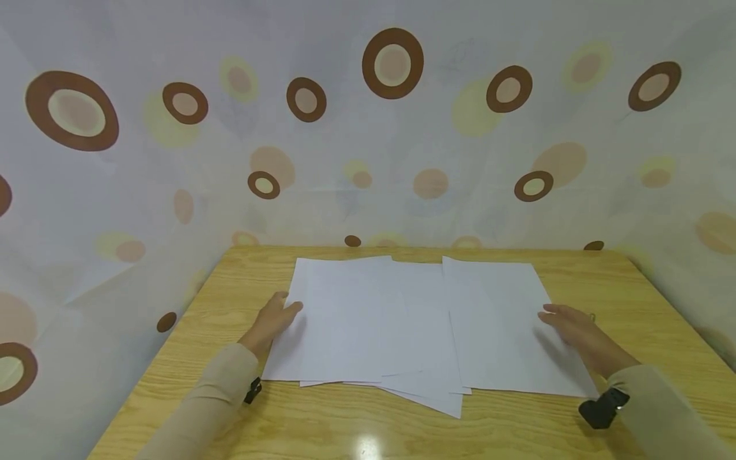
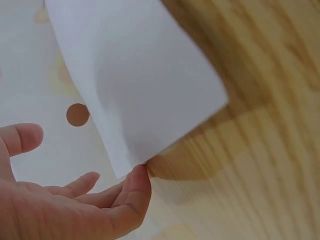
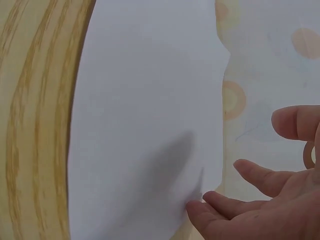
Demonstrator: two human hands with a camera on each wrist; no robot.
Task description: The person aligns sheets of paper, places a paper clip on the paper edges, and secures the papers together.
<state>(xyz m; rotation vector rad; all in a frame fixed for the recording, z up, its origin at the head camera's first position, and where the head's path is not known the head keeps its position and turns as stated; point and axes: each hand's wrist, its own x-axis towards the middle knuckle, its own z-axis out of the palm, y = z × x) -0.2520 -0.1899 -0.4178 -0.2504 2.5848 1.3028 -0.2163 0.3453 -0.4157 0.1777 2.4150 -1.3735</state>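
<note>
Several white paper sheets lie overlapping on a wooden table [image 1: 632,300]. My left hand [image 1: 275,321] rests at the left edge of the left sheet [image 1: 351,319]. In the left wrist view its fingers [image 2: 135,192] are relaxed, and one fingertip touches the edge of the slightly lifted sheet [image 2: 140,80]. My right hand [image 1: 575,332] lies on the right edge of the right sheet [image 1: 494,319]. In the right wrist view its fingers [image 3: 225,207] are loosely straight, with a fingertip touching the sheet [image 3: 145,125]. Neither hand grips anything.
A pale cloth [image 1: 402,160] printed with brown and yellow circles hangs close behind the table and along both sides. Bare wood [image 1: 368,428] shows in front of the sheets. Black wrist mounts [image 1: 600,409] sit on both beige sleeves.
</note>
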